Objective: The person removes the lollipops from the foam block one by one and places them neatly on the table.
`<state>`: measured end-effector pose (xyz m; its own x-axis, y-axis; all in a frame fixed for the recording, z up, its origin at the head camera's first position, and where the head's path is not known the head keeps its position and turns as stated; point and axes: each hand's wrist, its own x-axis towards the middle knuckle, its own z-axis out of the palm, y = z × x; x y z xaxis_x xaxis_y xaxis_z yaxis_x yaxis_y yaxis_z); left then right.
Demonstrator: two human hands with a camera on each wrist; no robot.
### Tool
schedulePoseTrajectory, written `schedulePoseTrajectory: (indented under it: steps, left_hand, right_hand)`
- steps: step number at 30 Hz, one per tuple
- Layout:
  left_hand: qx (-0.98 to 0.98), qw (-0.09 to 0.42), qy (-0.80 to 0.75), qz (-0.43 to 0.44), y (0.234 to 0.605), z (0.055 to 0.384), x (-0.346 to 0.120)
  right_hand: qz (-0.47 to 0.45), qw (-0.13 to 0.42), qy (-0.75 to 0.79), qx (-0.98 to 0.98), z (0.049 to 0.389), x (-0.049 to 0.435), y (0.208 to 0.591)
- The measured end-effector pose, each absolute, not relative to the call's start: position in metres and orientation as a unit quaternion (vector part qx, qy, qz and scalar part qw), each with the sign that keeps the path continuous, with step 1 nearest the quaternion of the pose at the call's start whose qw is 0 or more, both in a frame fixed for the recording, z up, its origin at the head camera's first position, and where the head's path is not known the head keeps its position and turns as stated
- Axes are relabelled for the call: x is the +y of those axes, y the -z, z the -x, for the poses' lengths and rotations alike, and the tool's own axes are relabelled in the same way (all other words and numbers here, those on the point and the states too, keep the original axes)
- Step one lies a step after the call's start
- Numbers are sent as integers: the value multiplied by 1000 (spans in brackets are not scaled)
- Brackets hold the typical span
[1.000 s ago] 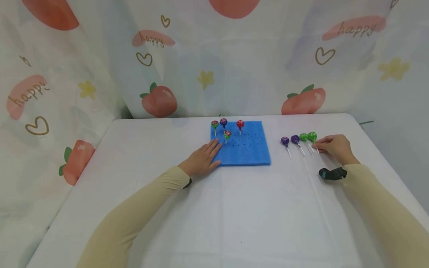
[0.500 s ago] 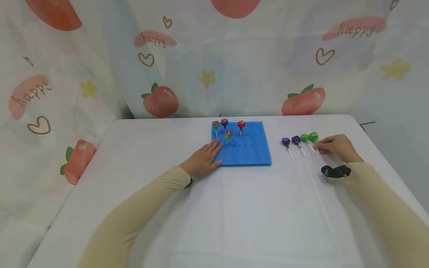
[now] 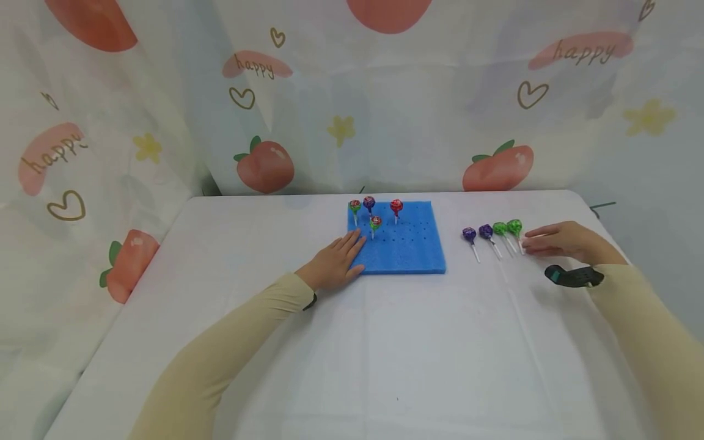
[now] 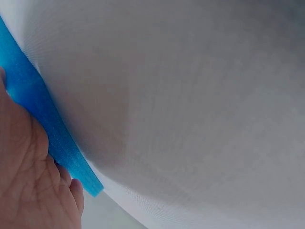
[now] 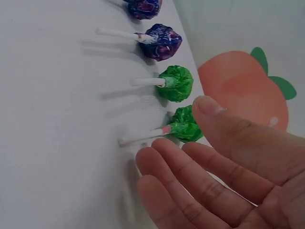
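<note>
My left hand (image 3: 332, 261) rests flat with fingers spread on the left edge of a blue foam board (image 3: 404, 260) dotted with small holes. Standing in the board are two red-and-green lollipops, a purple lollipop (image 3: 369, 202) and a red lollipop (image 3: 396, 208). To the right, two purple lollipops and two green ones lie in a row on the table. My right hand (image 3: 569, 241) is beside the rightmost green lollipop (image 5: 185, 125), thumb and fingers apart, fingertips close to its white stick. Nothing is between those fingers.
A white cloth covers the table (image 3: 440, 354). Behind it and along the left hangs a curtain (image 3: 385, 122) printed with peaches, hearts and "happy". A dark camera mount (image 3: 574, 276) sits at my right wrist.
My right hand's fingers have parted from the rightmost green lollipop, and the hand has drawn slightly to the right. The left hand stays on the board.
</note>
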<state>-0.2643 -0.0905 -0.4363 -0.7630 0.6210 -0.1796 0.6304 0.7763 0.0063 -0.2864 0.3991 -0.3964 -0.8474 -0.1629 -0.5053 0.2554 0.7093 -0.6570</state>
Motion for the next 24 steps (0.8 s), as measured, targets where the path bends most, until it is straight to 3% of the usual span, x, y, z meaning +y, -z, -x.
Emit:
schedulePoseTrajectory:
  steps: [13,24]
  left_hand:
    - [939,87,18,-331,433,261,-91]
    - [934,82,-13,-348,435,260,-95]
  right_hand:
    - [79,227,426,872,277,381,351]
    - [111,211,417,877,285,309,341]
